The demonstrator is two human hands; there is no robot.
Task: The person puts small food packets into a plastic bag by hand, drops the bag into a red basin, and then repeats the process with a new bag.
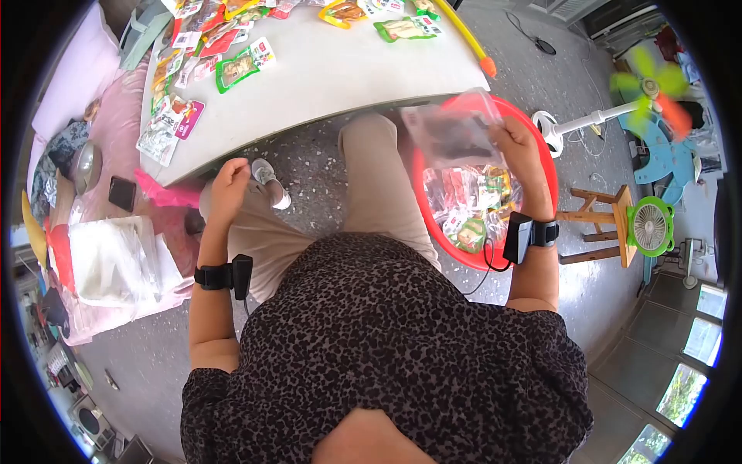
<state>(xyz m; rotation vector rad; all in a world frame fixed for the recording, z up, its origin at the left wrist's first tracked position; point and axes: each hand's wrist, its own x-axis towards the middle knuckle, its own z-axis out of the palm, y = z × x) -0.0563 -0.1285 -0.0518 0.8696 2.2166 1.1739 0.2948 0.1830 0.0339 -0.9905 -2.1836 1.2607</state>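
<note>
A clear plastic bag is gripped at its right edge by my right hand, above the red tub. Inside the tub lie several filled clear bags and small snack packets. Over my left thigh, near the table's front edge, my left hand is raised with its fingers curled in, and I see nothing in it. Closest to that hand on the table are a silver packet and a purple-edged packet.
More snack packets are heaped on the white table, with a yellow stick along its right edge. To the left are a phone and white plastic bags. A spinning fan and a wooden stool stand right.
</note>
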